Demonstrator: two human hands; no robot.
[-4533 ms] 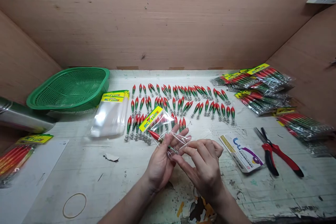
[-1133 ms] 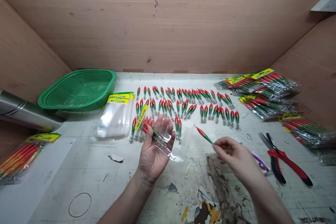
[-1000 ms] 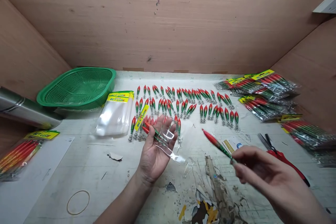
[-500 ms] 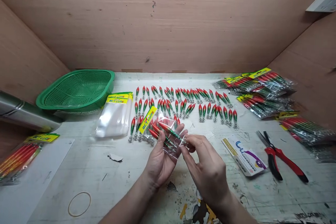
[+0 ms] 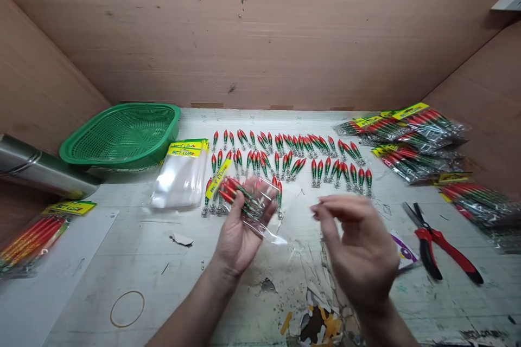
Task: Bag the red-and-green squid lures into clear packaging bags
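Observation:
My left hand [image 5: 240,227] is closed on a clear plastic bag [image 5: 266,230] with a yellow header reading BCT LURE. Several red and green squid jigs [image 5: 234,190] lie inside it, and its lower end sticks out past my fingers. To the right, apart from the bag, my right hand [image 5: 358,244] is slightly blurred, its thumb and forefinger drawn together. Whether anything small sits between those fingertips is hidden. Beneath that hand, a white and purple card [image 5: 405,252] is mostly covered. Rows of loose jigs [image 5: 328,168] lie on the table behind both hands.
A stack of flat header bags [image 5: 179,179] lies beside a green basket [image 5: 122,135]. Packed jig bags [image 5: 423,162] are piled at right, above red-handled pliers [image 5: 443,249]. At left are a metal cylinder [image 5: 49,168], another packed bag [image 5: 40,233] and a rubber band [image 5: 127,309].
My right hand has let go of the bag's end and moved right, over the card. My left hand has shifted slightly left, still holding the bag.

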